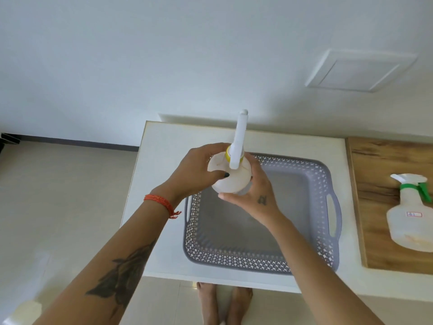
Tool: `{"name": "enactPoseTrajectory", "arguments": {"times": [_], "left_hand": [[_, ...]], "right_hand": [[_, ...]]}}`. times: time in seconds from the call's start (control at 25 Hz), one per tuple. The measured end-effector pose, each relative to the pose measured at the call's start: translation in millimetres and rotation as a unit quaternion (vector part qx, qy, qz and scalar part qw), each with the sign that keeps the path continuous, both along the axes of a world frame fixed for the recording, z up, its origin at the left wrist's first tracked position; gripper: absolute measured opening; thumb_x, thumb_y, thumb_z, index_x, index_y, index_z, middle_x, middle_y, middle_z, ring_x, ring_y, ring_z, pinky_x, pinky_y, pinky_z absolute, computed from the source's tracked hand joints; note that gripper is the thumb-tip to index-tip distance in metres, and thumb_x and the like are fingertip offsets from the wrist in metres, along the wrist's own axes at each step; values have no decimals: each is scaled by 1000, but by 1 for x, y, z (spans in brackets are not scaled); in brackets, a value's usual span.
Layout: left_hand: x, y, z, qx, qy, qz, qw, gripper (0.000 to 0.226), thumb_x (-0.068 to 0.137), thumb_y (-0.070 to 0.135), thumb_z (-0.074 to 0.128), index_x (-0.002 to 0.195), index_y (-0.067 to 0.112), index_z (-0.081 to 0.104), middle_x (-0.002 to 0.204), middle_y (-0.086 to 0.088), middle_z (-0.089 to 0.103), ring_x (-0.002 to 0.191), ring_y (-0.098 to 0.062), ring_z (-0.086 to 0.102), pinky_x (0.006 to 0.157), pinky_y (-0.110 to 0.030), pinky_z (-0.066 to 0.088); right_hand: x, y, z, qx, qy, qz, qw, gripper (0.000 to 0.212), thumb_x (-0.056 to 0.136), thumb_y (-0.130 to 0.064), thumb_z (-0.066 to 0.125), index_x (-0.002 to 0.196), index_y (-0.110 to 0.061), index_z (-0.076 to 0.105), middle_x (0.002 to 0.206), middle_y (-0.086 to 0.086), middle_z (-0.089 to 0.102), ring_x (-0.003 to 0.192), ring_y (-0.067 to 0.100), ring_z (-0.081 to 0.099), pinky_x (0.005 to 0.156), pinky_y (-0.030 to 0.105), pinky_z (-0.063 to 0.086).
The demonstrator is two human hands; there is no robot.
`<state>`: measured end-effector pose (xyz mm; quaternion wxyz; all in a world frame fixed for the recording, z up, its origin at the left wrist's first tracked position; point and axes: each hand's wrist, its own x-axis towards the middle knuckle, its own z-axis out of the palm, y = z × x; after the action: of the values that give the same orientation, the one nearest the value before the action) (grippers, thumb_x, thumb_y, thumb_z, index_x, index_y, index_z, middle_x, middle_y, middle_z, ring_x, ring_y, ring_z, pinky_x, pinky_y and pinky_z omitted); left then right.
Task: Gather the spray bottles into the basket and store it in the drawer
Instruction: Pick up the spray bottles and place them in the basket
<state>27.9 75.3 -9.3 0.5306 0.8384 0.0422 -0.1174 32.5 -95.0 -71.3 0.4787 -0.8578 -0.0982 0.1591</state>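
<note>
1. Your left hand [194, 168] reaches in from the lower left, forearm stretched out over the table's [161, 141] left edge, with an orange band [161, 202] round the wrist.
2. Its fingers curl round the left shoulder of the bottle [230, 181]; the thumb, with a dark nail, presses on the bottle's top, so this hand is gripping it.
3. Your right hand [255, 195] comes in from the lower right, back of the hand up, fingers wrapped round the bottle's right side and thumb laid along its near side. It too is gripping the bottle.
4. The bottle is white with a yellow collar, seen from above, and its long white nozzle points away from you toward the wall.
5. You hold it above the far left corner of the basket [311, 233]; whether it touches the basket I cannot tell.
6. The grey basket sits on the white table, handles at its left and right ends.
7. A second bottle [410, 221], with a green collar and trigger, lies on the wooden board [379, 184] to the right, well apart from the basket.
</note>
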Motion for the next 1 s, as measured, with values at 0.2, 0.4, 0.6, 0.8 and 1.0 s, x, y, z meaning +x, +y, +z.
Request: {"name": "enactPoseTrajectory", "arguments": {"times": [0.2, 0.4, 0.6, 0.8, 1.0], "left_hand": [[-20, -1, -43, 71, -50, 73, 994, 52, 72, 11, 73, 121, 23, 60, 108, 16, 61, 100, -7, 58, 82, -9, 41], [-27, -5, -63, 93, -73, 118, 986, 49, 73, 13, 73, 120, 21, 61, 121, 0, 66, 100, -13, 59, 83, -24, 42], [-28, -12, -66, 110, -75, 137, 982, 53, 74, 16, 73, 124, 23, 57, 112, 9, 66, 96, -12, 59, 76, -17, 41], [-58, -29, -61, 105, -84, 270, 953, 55, 75, 17, 75, 126, 17, 54, 124, 0, 62, 110, -19, 59, 95, -37, 50], [-109, -113, -44, 85, -112, 353, 925, 28, 79, 21, 71, 103, 25, 58, 94, 0, 64, 76, -22, 63, 70, -49, 56]], "right_hand": [[-18, 27, -50, 1, -49, -52, 997, 99, 59, -38, 83, 140, -19, 30, 139, 0, 46, 125, 21, 44, 100, 36, 41], [-17, 30, -66, 4, -70, -48, 996, 96, 63, -33, 83, 142, -16, 30, 140, 3, 44, 127, 20, 42, 98, 27, 39], [-12, 28, -62, 4, -33, -35, 999, 104, 62, -31, 83, 145, -21, 21, 142, 1, 41, 128, 15, 38, 96, 19, 34], [-16, 1, -47, 22, 22, -43, 999, 107, 67, -18, 77, 147, -29, 8, 152, 2, 27, 138, 18, 27, 108, 33, 31], [-28, -71, -12, 34, -7, -126, 991, 93, 73, -10, 74, 147, -23, 18, 150, 2, 34, 137, 17, 32, 110, 41, 34]]}}
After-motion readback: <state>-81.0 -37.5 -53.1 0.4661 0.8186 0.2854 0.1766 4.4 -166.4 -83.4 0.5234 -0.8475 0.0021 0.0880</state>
